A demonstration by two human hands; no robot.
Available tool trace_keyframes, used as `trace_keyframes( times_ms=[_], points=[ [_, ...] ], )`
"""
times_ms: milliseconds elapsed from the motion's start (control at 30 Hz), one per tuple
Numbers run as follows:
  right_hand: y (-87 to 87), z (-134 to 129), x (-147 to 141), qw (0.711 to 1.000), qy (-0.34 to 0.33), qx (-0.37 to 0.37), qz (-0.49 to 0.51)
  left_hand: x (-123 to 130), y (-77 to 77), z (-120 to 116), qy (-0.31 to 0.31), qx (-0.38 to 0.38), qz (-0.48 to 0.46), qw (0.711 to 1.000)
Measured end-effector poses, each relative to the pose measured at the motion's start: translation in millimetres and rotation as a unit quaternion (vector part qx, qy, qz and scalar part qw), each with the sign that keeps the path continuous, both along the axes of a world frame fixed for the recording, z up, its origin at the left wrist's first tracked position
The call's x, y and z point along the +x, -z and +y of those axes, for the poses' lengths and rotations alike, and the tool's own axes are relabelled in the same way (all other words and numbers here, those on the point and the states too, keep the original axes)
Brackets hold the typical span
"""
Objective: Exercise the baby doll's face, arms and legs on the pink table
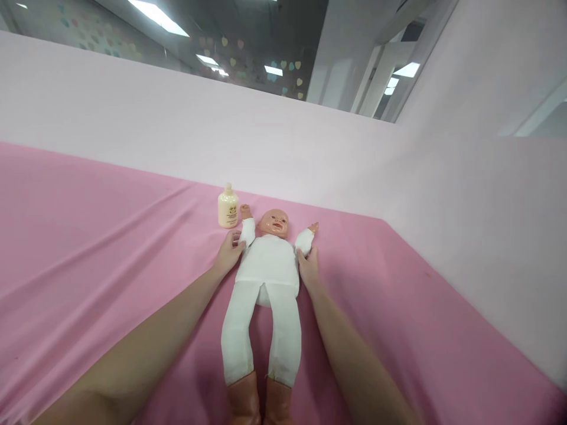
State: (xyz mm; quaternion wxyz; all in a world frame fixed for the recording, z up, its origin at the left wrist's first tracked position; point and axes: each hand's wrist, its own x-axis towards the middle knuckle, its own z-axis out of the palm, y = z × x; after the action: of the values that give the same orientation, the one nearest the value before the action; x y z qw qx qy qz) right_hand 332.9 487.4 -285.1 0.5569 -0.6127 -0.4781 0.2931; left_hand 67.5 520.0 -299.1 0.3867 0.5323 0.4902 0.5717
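A baby doll (268,260) with a white cloth body lies on its back, head away from me and both arms raised beside the head. My left hand (229,251) is closed around the doll's arm on the left, thumb on the white cloth. On the other side, my right hand (309,265) grips the doll's other arm near the shoulder. The doll's brown lower legs run out of view at the bottom. Just beyond my left hand stands an upright bottle (228,208) of pale yellow liquid with a printed label.
A pink cloth (177,236) with some creases covers the surface under the doll. White walls (177,124) rise behind it and on the right. Above the back wall is a glass pane (248,47) with heart stickers and light reflections.
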Motion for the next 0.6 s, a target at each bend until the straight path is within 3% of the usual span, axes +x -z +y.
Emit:
trace_keyframes(
  times_ms=[267, 600],
  points=[
    [4.1, -0.7, -0.5, 0.993, -0.058, 0.103, 0.006, -0.5, -1.6, -4.0, -0.024, 0.026, 0.039, 0.999],
    [5.6, 2.9, 1.4, 0.997, -0.042, 0.064, -0.027, 0.1, -3.1, -3.0, -0.022, 0.042, 0.044, 0.998]
  ],
)
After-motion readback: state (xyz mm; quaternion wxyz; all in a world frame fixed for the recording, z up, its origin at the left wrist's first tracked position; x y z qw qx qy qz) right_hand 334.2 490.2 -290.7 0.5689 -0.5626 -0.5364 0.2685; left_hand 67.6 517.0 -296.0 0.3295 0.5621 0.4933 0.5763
